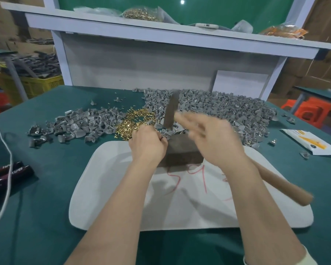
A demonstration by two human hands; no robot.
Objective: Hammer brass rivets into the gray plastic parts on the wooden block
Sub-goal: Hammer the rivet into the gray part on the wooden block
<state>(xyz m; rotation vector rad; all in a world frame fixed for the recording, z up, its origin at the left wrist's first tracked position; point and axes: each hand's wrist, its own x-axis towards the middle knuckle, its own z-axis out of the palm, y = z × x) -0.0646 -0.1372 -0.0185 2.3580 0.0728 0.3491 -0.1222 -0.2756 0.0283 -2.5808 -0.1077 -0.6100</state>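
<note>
A dark wooden block [182,150] stands on a white mat [180,207] in the middle of the green table. My left hand [146,144] is at the block's top left edge, fingers curled and pinching a small gray plastic part that they mostly hide. My right hand [218,142] grips the wooden handle of a hammer and is blurred by motion. The hammer's steel head [171,109] is raised above the block's far side. Loose brass rivets [134,121] lie in a heap just beyond my left hand. Gray plastic parts lie in a big pile [227,111] behind the block and a smaller pile [80,127] to the left.
Black-handled pliers [8,175] and a white cord [6,150] lie at the table's left edge. A white and yellow packet [310,142] lies at the right. A white shelf unit [161,35] rises behind the piles, with a bag of rivets [141,14] on top.
</note>
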